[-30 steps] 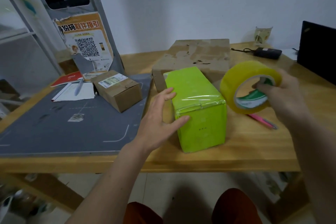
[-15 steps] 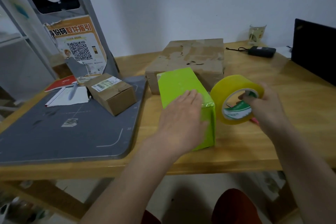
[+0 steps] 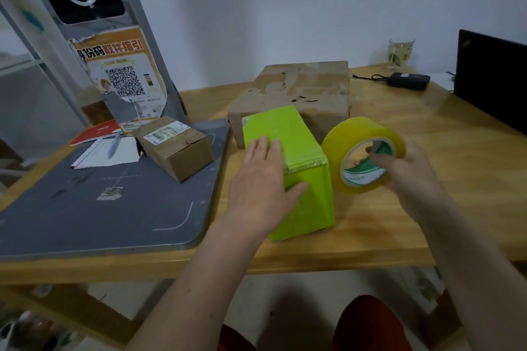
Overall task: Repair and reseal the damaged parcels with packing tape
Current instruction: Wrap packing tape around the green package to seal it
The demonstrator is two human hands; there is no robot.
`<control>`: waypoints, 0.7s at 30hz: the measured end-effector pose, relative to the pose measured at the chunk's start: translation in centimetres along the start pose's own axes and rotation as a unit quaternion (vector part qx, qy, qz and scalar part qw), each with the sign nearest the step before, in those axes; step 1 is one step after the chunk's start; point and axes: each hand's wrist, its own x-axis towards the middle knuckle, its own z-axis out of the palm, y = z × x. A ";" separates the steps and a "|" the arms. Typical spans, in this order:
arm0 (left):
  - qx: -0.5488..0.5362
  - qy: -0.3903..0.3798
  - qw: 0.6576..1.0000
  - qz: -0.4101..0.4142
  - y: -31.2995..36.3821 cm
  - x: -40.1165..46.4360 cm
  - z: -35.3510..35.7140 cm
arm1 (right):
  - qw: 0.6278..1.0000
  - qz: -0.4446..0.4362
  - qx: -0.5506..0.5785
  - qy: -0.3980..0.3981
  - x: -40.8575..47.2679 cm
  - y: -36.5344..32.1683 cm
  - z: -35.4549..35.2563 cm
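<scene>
Left hand (image 3: 261, 182) presses green box (image 3: 296, 151); right hand (image 3: 405, 168) holds tape roll (image 3: 362, 154).

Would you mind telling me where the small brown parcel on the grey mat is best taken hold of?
Grip the small brown parcel across its two long side faces, coming from above. It lies flat on the grey mat, its labelled top facing up, with nothing on it; the narrow width probably fits between thumb and fingers, though scale is unclear.
</scene>
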 end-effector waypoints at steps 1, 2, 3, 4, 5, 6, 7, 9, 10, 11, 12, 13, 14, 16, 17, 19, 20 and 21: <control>-0.008 0.007 1.000 -0.004 -0.1 -0.1 0.0 | 0.996 0.035 0.083 -0.014 -0.3 0.8 0.5; -0.015 0.014 1.000 -0.007 -0.3 -0.2 0.1 | 0.985 0.082 0.152 -0.027 -0.7 1.8 1.2; -0.021 0.020 1.000 -0.011 -0.5 -0.2 0.1 | 0.970 0.129 0.202 -0.042 -1.1 2.8 2.1; -0.027 0.022 0.999 -0.013 -0.8 -0.3 0.2 | 0.959 0.172 0.220 -0.056 -1.7 3.4 3.0; -0.030 0.023 0.999 -0.014 -1.0 -0.3 0.3 | 0.949 0.202 0.229 -0.078 -2.1 3.8 3.9; -0.034 0.026 0.999 -0.014 -1.2 -0.4 0.3 | 0.944 0.214 0.231 -0.096 -2.4 3.8 4.7; -0.040 0.033 0.999 -0.017 -1.5 -0.5 0.3 | 0.940 0.213 0.241 -0.110 -2.5 3.7 5.4; -0.076 0.059 0.995 -0.032 -2.5 -0.8 0.7 | 0.944 0.189 0.242 -0.121 -2.5 2.7 6.2; -0.114 0.077 0.990 -0.043 -2.9 -1.2 1.0 | 0.952 0.173 0.226 -0.114 -2.4 2.0 6.5; -0.165 0.091 0.980 -0.058 -3.4 -1.6 1.5 | 0.962 0.154 0.197 -0.105 -2.2 1.0 6.7; -0.224 0.096 0.967 -0.075 -3.6 -2.2 1.9 | 0.976 0.132 0.148 -0.091 -2.0 -0.1 6.9; -0.278 0.095 0.951 -0.093 -3.9 -2.7 2.5 | 0.987 0.098 0.086 -0.089 -1.8 -1.2 7.2; -0.315 0.099 0.938 -0.103 -4.0 -3.2 3.0 | 0.995 0.046 0.028 -0.090 -2.0 -2.5 7.7; -0.348 0.130 0.922 -0.111 -4.7 -3.3 3.7 | 0.989 -0.051 -0.081 -0.108 -2.7 -4.1 9.1; -0.354 0.145 0.917 -0.110 -5.3 -3.0 3.9 | 0.980 -0.075 -0.140 -0.118 -3.2 -4.2 9.9; -0.371 0.139 0.913 -0.098 -6.8 -2.4 4.1 | 0.952 -0.095 -0.263 -0.122 -4.2 -3.6 11.4; -0.380 0.123 0.913 -0.085 -7.4 -2.3 4.0 | 0.938 -0.106 -0.307 -0.120 -4.8 -3.6 12.0; -0.376 0.107 0.918 -0.067 -7.9 -2.3 4.0 | 0.930 -0.108 -0.331 -0.118 -5.1 -3.7 12.2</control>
